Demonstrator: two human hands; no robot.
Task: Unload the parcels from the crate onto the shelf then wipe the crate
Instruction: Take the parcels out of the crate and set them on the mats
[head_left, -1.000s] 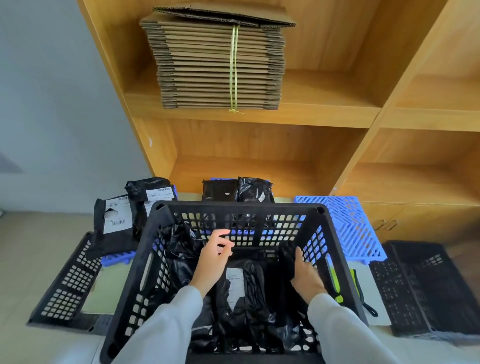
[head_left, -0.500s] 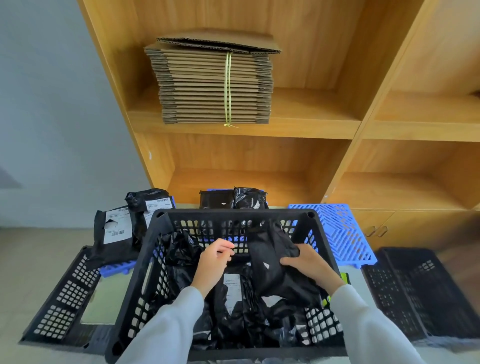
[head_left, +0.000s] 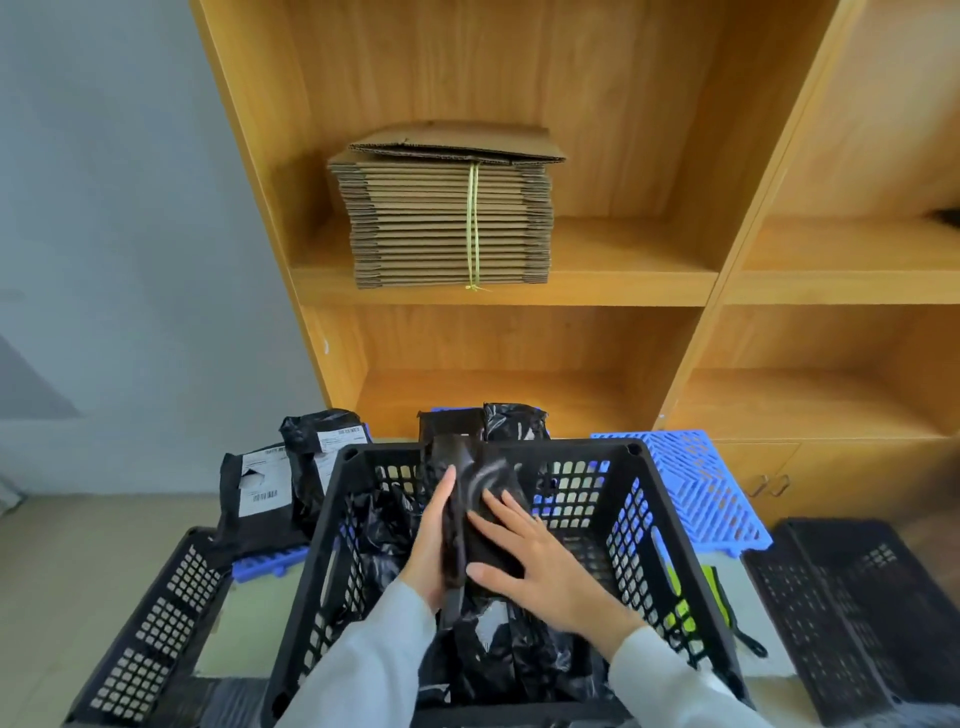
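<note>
Both hands are holding one black parcel (head_left: 475, 512) above the middle of the black crate (head_left: 670, 551), its far end rising to the crate's far rim. The left hand (head_left: 434, 540) is gripping the parcel's left edge with fingers wrapped behind it, and the right hand (head_left: 535, 558) is pressing flat on its front with fingers spread and straight. More black parcels are lying crumpled in the crate's bottom; their number cannot be told. Beyond the crate, two parcels with white labels (head_left: 262, 488) are leaning at the far left, and two more black parcels (head_left: 511, 423) are standing just behind the far rim. The wooden shelf (head_left: 623, 270) is standing at the far side, one strapped stack of flat cardboard (head_left: 447, 223) sitting on its upper board. One blue crate panel (head_left: 696, 483) is lying to the right, and one black folded crate is lying on either side, left (head_left: 150, 634) and right (head_left: 852, 613)
</note>
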